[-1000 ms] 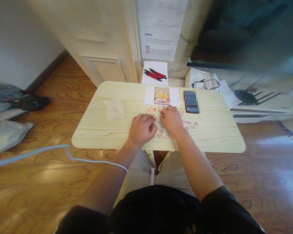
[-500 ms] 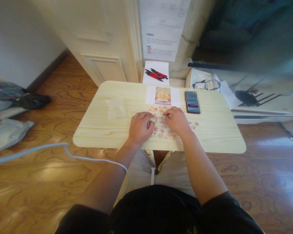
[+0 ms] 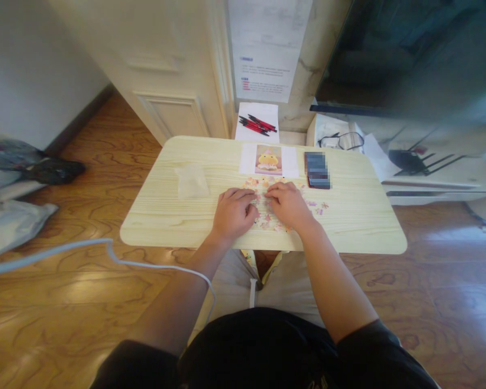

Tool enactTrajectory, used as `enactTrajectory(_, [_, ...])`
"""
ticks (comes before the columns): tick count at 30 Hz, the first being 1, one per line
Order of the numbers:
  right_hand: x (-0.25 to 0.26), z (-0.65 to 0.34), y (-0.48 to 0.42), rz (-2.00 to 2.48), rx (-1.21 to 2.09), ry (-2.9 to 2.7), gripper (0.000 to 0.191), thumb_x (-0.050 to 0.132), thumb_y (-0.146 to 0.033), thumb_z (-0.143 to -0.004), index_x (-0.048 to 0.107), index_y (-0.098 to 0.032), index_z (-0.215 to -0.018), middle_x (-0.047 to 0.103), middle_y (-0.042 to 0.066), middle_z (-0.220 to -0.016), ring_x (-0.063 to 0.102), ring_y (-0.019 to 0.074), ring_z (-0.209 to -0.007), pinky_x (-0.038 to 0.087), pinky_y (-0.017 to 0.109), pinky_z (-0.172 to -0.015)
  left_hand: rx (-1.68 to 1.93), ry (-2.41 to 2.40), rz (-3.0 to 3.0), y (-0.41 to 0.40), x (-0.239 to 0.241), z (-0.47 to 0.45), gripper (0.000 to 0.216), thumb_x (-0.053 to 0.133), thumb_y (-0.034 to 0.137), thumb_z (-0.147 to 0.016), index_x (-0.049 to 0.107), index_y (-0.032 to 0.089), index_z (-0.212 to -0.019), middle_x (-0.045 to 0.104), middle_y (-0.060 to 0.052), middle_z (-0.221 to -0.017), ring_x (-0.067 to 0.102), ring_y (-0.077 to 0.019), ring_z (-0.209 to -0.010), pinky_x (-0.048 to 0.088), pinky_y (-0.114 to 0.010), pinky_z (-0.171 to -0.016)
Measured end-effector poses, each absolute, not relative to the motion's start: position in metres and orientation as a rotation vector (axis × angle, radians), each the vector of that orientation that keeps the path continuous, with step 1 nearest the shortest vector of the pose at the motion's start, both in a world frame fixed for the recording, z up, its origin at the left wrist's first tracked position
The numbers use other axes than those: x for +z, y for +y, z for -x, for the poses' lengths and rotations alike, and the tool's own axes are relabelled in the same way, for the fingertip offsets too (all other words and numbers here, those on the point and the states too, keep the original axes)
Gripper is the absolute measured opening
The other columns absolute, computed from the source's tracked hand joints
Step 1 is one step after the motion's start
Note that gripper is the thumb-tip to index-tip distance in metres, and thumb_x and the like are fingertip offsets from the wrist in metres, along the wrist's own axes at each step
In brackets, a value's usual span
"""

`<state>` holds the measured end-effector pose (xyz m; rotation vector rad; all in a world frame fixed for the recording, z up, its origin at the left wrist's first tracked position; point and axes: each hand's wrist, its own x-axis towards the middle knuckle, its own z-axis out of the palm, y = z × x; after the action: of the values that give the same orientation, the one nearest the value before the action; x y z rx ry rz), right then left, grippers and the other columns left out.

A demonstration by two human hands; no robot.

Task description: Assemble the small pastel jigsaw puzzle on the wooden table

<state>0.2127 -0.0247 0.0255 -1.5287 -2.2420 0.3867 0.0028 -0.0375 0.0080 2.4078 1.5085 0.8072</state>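
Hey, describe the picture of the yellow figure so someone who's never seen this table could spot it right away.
Find the pale, wood-grained table in front of the person. Along its far edge, near the middle, a white sheet lies just beyond the scattered small pieces. The picture is that sheet's coloured rectangle: a yellow figure, unlike the dark phone to its right.

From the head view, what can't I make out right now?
All in the head view:
Whether the left hand or right hand grips anything: their undersides face away.
Some small pieces: covered by the hands; those showing are too small to tell their exact outlines.
Phone display: pixelated.
Wall sheet: print blurred, top cut off by the picture's edge.
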Motion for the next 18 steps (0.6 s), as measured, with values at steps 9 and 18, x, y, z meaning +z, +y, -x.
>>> enactTrajectory(9, [0.0241, -0.2083, -0.0292, 1.559, 0.433, -2.266, 0.041, 0.053, -0.008, -0.091, 0.082, -0.025, -0.116, 0.072, 0.006, -0.13, 0.055, 0.029, -0.123, 0.044, 0.048, -0.108, 0.86, 1.552, -2.364, -0.0341, 0.0033, 0.0006, 0.035, 0.054, 0.018, -0.091, 0.078, 0.021, -0.117, 0.078, -0.006, -0.125, 0.065, -0.0286, -0.119, 0.049, -0.049, -0.108])
enactTrajectory(18, [0.0205, -0.2074, -0.0288, 1.536, 0.421, -2.273, 0.042, 0.054, -0.008, -0.091, 0.08, -0.024, -0.119, 0.073, 0.006, -0.132, 0.055, 0.0296, -0.124, 0.044, 0.048, -0.109, 0.797, 1.461, -2.416, -0.0357, 0.0055, -0.0008, 0.034, 0.054, 0.019, -0.094, 0.08, 0.025, -0.115, 0.078, -0.003, -0.127, 0.064, -0.0277, -0.121, 0.047, -0.049, -0.108])
